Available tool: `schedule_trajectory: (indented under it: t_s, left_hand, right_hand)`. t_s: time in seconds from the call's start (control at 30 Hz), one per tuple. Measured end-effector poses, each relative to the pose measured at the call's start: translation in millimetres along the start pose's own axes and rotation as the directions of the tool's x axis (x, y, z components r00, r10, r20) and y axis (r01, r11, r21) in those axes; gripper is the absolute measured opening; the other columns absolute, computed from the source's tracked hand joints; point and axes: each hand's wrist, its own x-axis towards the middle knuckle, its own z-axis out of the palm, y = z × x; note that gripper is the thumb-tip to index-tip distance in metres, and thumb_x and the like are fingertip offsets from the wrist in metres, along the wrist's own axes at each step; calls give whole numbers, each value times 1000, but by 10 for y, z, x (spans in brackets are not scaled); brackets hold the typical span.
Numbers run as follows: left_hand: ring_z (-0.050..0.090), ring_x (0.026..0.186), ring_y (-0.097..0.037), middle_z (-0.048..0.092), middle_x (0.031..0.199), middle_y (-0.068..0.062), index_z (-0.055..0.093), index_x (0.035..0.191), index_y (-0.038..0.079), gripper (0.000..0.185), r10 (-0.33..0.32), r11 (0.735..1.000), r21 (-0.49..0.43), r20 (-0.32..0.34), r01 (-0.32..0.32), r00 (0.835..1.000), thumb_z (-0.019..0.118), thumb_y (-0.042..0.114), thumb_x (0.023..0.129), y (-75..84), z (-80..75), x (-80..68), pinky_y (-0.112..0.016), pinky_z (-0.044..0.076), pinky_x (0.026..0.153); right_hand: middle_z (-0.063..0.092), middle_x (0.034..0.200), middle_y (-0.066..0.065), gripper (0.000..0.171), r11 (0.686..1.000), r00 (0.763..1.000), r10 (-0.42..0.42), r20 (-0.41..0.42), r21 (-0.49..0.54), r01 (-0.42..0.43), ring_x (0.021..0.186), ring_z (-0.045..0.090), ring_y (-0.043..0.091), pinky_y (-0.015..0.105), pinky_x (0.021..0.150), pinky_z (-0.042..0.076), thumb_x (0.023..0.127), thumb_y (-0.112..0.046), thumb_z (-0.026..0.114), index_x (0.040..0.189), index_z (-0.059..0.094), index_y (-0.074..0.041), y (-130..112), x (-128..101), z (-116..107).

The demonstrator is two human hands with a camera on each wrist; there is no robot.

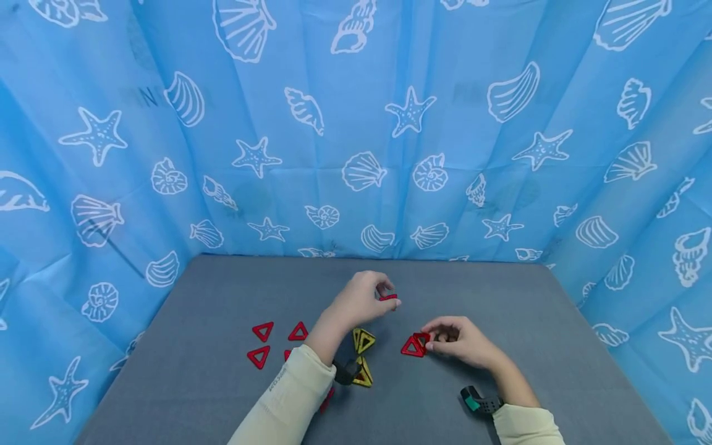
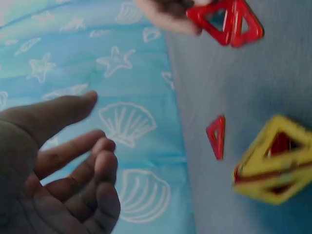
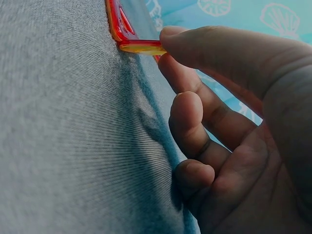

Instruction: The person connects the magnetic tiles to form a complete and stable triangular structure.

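Note:
My right hand (image 1: pixel 458 341) pinches one of two red triangle magnetic tiles (image 1: pixel 413 346) that meet along an edge. In the right wrist view, thumb and index finger hold the tile's edge (image 3: pixel 142 46), and the joined tile stands at an angle to it. My left hand (image 1: pixel 364 300) hovers over the far middle of the table, fingers loosely bent. In the left wrist view nothing lies between its thumb and fingers. Beyond it on the table is a single red triangle tile (image 2: pixel 217 137). Yellow triangle tiles (image 2: pixel 275 161) with red between them stand nearer my left forearm.
Several loose red triangle tiles (image 1: pixel 259 356) lie on the left of the grey table (image 1: pixel 200 395), some partly covered by the left sleeve (image 1: pixel 286 402). A blue shell-print curtain (image 1: pixel 356 123) encloses the back and sides.

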Motion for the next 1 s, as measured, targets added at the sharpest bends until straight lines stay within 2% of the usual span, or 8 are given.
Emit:
schedule_trajectory:
  t_s: [0.13,0.23,0.37,0.53,0.73,1.0]
  left_hand:
    - [67,93,-15,75,110,-11,77,116,6,27,42,999,-11,56,-42,998,78,26,98,-123,-36,197,-31,57,80]
    - [69,101,-20,74,116,-14,76,117,5,27,18,1000,4,99,-18,995,78,25,98,-232,24,340,-36,58,87]
    - [68,106,-23,73,120,-15,75,121,2,31,-46,999,36,144,41,988,77,23,98,-389,156,480,-40,58,92]
    - [69,100,-21,72,115,-12,74,117,3,27,-111,992,79,180,98,977,79,20,97,-512,297,592,-38,58,87]
    - [65,95,-18,71,114,-9,74,114,6,27,-173,982,107,200,154,964,82,22,95,-535,356,663,-37,57,84]
    - [58,80,-15,66,97,-3,72,105,7,25,-202,968,190,214,162,956,85,24,92,-516,389,723,-31,50,70]
  right_hand:
    - [70,93,16,27,1000,1000,18,-7,-9,-18,67,59,7,28,59,54,97,-9,76,123,72,1,17,-6,-23]
    - [69,93,16,27,1000,1000,24,-11,-10,-24,68,59,9,28,59,54,97,-9,76,123,72,0,30,-6,-33]
    - [69,94,15,28,999,999,33,-8,-7,-33,69,59,10,27,60,53,97,-10,76,123,72,0,32,-11,-27]
    - [69,94,14,28,999,999,40,-9,4,-40,68,58,9,27,60,52,97,-9,77,123,72,-1,26,-20,-13]
    - [69,95,12,27,999,999,45,-11,-4,-45,71,59,9,26,61,51,97,-10,77,122,73,-1,33,-10,-7]
    - [70,96,14,27,999,999,48,-10,3,-48,72,59,8,27,62,52,97,-11,77,122,73,-1,26,-5,1]
